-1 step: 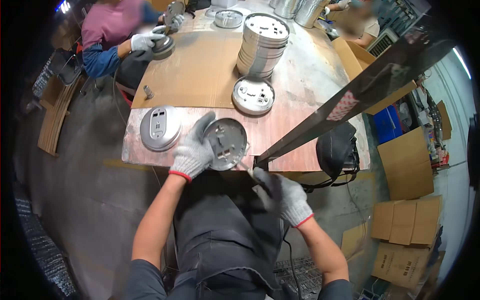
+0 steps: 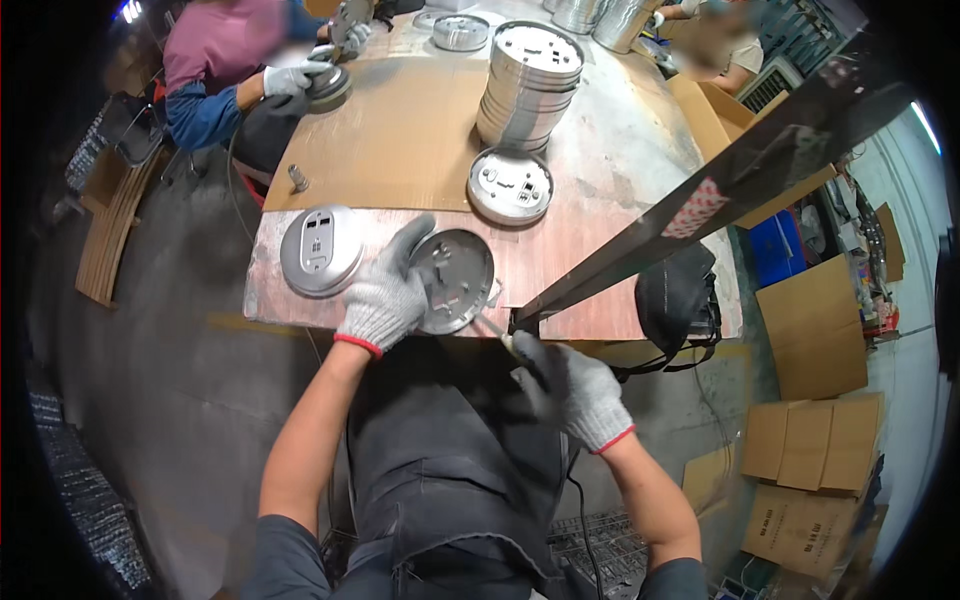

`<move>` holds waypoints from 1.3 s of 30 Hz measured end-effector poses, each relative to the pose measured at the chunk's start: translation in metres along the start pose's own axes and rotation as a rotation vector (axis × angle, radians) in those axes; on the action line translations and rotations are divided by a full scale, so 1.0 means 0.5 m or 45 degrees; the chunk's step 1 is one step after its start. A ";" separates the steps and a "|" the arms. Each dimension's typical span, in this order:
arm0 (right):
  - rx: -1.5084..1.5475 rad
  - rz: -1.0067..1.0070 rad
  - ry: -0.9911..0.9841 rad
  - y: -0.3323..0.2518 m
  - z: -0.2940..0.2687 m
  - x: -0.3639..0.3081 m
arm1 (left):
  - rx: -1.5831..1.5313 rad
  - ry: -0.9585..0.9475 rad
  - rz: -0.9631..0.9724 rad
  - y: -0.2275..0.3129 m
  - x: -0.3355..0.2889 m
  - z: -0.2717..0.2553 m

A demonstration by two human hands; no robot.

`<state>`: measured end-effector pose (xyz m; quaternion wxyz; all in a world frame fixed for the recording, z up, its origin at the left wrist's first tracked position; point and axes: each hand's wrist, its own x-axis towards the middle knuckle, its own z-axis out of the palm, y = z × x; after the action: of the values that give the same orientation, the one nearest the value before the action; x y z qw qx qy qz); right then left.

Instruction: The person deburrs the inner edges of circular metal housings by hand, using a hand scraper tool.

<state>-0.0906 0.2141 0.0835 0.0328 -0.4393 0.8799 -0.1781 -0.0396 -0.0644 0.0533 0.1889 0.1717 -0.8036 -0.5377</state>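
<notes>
Your left hand (image 2: 385,296) grips a metal disc (image 2: 458,275); your right hand (image 2: 578,390) holds, apparently, a thin tool (image 2: 493,327). Second disc (image 2: 511,192) on bench (image 2: 595,205), one o'clock from yours.

Finishes noted: satin to glossy metal, matt cloth, worn flat surfaces.
Held dish (image 2: 455,278): grey metal, satin inside, brighter along the rim; thin tool (image 2: 491,325): shaft bright, metal-looking. Left grip (image 2: 385,300) and right grip (image 2: 572,392): matt knitted cloth, darker fingers. Domed housing (image 2: 343,248): silvery, smooth, soft sheen; metal or plastic, cannot tell. Stacked dishes (image 2: 525,110): shiny metal sides. Sheet (image 2: 385,135): matt brown cardboard. Surface (image 2: 595,262): scuffed, blotchy. Apron (image 2: 450,430): matt dark cloth, creased.
</notes>
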 end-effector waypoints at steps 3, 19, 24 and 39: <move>-0.072 -0.020 -0.114 -0.006 -0.043 0.021 | 0.389 -0.103 -0.008 0.065 0.020 -0.020; -0.165 -0.019 -0.260 -0.038 -0.068 0.100 | 0.181 0.004 0.122 0.035 -0.005 0.039; -0.169 0.041 -0.332 -0.053 -0.058 0.106 | -0.301 0.158 -0.066 -0.012 -0.027 0.068; 0.058 0.077 -0.099 -0.001 0.033 0.056 | 0.352 0.056 -0.405 -0.058 0.016 0.046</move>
<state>-0.1039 0.1870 0.0710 0.0823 -0.4183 0.8865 -0.1800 -0.0556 -0.0606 0.0193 0.0937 0.3324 -0.8282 -0.4415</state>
